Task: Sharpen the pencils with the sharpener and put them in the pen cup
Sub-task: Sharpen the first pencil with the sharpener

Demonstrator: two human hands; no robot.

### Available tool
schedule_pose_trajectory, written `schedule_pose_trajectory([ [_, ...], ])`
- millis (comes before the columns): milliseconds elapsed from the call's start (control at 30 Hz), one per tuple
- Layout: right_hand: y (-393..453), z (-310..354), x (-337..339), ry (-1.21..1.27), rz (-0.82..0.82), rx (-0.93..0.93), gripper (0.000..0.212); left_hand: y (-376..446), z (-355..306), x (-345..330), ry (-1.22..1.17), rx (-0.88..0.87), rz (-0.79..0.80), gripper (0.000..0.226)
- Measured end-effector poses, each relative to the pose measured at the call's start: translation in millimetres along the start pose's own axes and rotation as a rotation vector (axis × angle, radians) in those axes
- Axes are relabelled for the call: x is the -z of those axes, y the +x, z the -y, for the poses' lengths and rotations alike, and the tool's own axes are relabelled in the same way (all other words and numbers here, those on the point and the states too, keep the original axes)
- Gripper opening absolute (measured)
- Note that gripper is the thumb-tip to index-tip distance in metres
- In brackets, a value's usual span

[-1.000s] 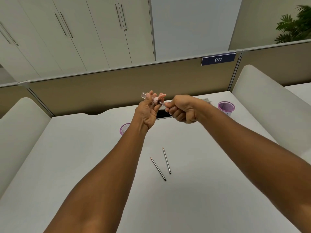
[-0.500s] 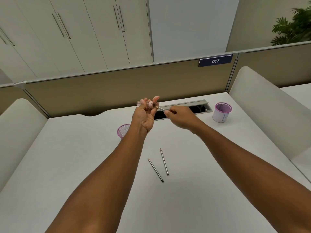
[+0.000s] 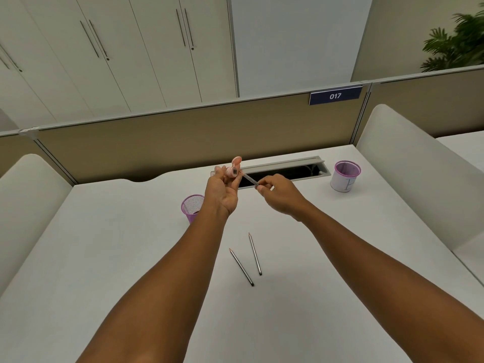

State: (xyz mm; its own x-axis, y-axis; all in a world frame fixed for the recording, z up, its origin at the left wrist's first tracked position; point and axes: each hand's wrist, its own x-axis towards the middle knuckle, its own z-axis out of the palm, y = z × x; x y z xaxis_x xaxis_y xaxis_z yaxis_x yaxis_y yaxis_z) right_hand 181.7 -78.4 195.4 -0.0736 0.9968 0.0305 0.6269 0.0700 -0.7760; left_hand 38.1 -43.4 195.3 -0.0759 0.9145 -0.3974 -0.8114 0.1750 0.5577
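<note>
My left hand [image 3: 222, 191] is raised above the desk and grips a small pink sharpener [image 3: 232, 172] between thumb and fingers. My right hand [image 3: 279, 196] pinches a dark pencil [image 3: 250, 179] whose tip points at the sharpener's hole, right at its mouth. Two more pencils [image 3: 241, 267] [image 3: 254, 253] lie side by side on the white desk [image 3: 131, 258] below my hands. A purple mesh pen cup [image 3: 192, 208] stands just left of my left wrist. A second purple-rimmed cup [image 3: 345, 176] with a white wall stands at the back right.
A grey cable slot [image 3: 285, 169] is open in the desk behind my hands. White rounded dividers [image 3: 408, 174] flank the desk on both sides. A tan partition [image 3: 157, 145] with a "017" sign closes the back.
My right hand has slid back along the pencil, drawing it out of the sharpener so more shaft shows. Both hands have dropped slightly lower in view.
</note>
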Motion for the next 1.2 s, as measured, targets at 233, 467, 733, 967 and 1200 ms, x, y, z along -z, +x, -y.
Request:
schedule_pose_trajectory([
  [233,4.3,-31.5,-24.4,0.069,-0.104,-0.079,0.024,10.0,9.4,30.0,-0.119,0.050,-0.085,0.038],
  [467,16.0,-85.1,-54.3,0.003,-0.095,-0.227,0.022,25.3,26.0,68.7,-0.099,0.124,-0.205,0.044],
  [733,24.1,-139.3,-85.5,-0.143,-0.032,-0.402,0.021,52.1,45.0,105.6,-0.008,0.212,-0.172,0.020],
  [967,28.4,-169.1,-108.6,-0.243,0.041,-0.488,0.024,73.0,56.4,122.2,0.013,0.279,-0.191,0.018],
  [1200,32.4,-185.4,-122.8,-0.290,0.081,-0.499,0.021,90.9,64.3,134.1,0.020,0.319,-0.199,0.018],
])
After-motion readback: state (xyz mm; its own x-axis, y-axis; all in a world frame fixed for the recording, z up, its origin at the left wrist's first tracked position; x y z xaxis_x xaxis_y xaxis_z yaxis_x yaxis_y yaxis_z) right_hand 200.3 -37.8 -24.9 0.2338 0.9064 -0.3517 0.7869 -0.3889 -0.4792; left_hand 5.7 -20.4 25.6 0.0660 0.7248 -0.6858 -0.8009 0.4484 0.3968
